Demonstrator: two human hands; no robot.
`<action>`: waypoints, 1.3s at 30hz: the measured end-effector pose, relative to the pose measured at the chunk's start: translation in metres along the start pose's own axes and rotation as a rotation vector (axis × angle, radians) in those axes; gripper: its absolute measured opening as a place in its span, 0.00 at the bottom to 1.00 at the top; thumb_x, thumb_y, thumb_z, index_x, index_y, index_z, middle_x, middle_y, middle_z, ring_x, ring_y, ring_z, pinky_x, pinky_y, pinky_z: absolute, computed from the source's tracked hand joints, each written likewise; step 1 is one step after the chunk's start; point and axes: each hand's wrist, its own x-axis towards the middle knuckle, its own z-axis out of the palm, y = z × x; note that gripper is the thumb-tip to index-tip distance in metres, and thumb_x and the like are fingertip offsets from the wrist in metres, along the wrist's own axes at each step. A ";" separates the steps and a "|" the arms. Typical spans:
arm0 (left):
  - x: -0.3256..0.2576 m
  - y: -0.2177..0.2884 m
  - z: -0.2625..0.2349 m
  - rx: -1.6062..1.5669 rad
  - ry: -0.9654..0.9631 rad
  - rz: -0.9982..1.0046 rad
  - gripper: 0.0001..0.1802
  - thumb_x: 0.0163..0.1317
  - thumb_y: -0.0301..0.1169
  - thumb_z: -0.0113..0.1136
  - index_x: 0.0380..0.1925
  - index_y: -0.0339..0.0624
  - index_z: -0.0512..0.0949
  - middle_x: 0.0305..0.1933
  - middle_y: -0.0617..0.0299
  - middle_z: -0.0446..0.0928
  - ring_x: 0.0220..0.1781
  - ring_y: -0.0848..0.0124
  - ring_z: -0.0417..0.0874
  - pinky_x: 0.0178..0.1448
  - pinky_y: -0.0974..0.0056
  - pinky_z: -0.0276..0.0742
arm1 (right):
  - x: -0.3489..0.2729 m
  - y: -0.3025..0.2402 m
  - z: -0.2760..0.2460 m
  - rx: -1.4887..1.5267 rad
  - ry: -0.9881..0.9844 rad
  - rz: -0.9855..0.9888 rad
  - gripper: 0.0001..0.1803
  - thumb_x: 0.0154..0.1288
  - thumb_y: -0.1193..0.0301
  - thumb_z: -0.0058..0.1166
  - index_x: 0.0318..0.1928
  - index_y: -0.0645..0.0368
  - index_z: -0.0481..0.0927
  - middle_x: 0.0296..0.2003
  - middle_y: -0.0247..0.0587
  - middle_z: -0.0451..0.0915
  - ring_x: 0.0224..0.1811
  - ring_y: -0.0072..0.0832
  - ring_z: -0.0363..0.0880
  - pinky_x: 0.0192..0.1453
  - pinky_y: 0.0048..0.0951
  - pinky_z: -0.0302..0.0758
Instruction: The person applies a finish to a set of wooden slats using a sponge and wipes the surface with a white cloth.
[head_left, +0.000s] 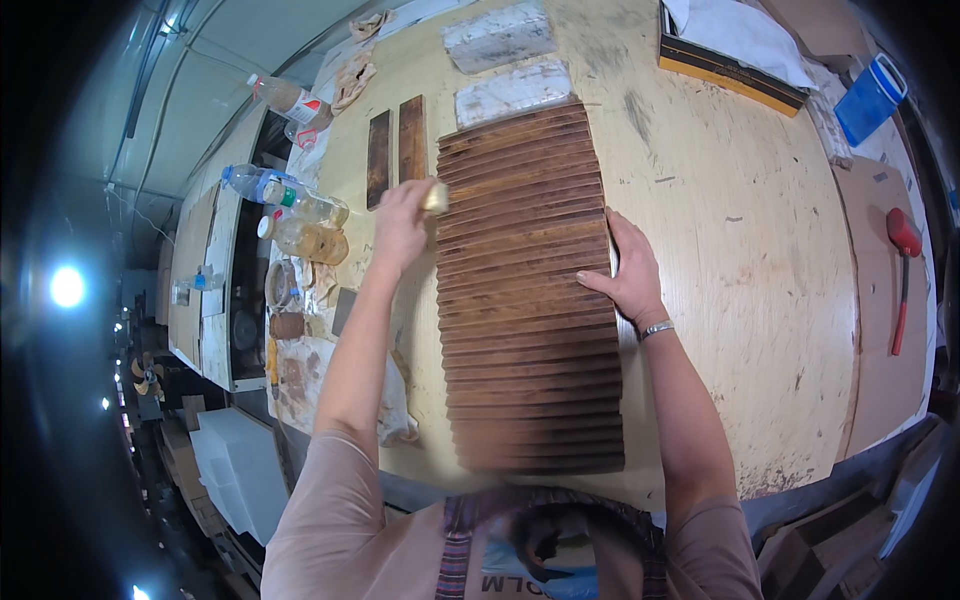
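Observation:
A long brown slatted wood panel (525, 270) with ridges running crosswise lies on the pale wooden table in front of me. My left hand (402, 222) is closed around a small cream sponge-like block (436, 198), held at the panel's left edge near its far end. Along the right edge rests my right hand (630, 268), thumb spread over the ridges and the other fingers stretched along the side. Just beyond my left hand lie two dark-stained wood strips (411, 138), side by side.
Several plastic bottles (310, 205) line the table's left side beside stained rags (352, 80). Two white wrapped blocks (513, 92) sit past the panel's far end. On the right are a black and orange box (730, 75), a blue container (868, 105) and a red-headed mallet (902, 235).

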 end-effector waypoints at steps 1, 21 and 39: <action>-0.003 -0.008 0.002 0.004 0.017 -0.013 0.31 0.55 0.15 0.63 0.59 0.50 0.79 0.59 0.55 0.79 0.63 0.52 0.76 0.67 0.52 0.73 | 0.000 0.001 0.000 0.000 0.005 -0.006 0.55 0.44 0.55 0.75 0.72 0.64 0.66 0.68 0.55 0.72 0.70 0.50 0.68 0.76 0.44 0.64; 0.099 0.108 0.048 -0.209 -0.042 0.540 0.29 0.55 0.15 0.59 0.58 0.46 0.79 0.58 0.52 0.79 0.59 0.51 0.76 0.66 0.52 0.73 | 0.000 0.002 -0.003 0.002 -0.013 0.007 0.58 0.43 0.53 0.76 0.72 0.68 0.64 0.68 0.60 0.71 0.71 0.53 0.66 0.77 0.45 0.61; 0.159 0.108 0.080 -0.022 -0.049 0.482 0.30 0.59 0.16 0.57 0.61 0.51 0.79 0.59 0.53 0.78 0.59 0.51 0.76 0.65 0.52 0.73 | 0.000 0.004 -0.001 0.012 0.048 -0.073 0.57 0.42 0.55 0.77 0.70 0.70 0.65 0.65 0.61 0.73 0.69 0.53 0.68 0.76 0.45 0.62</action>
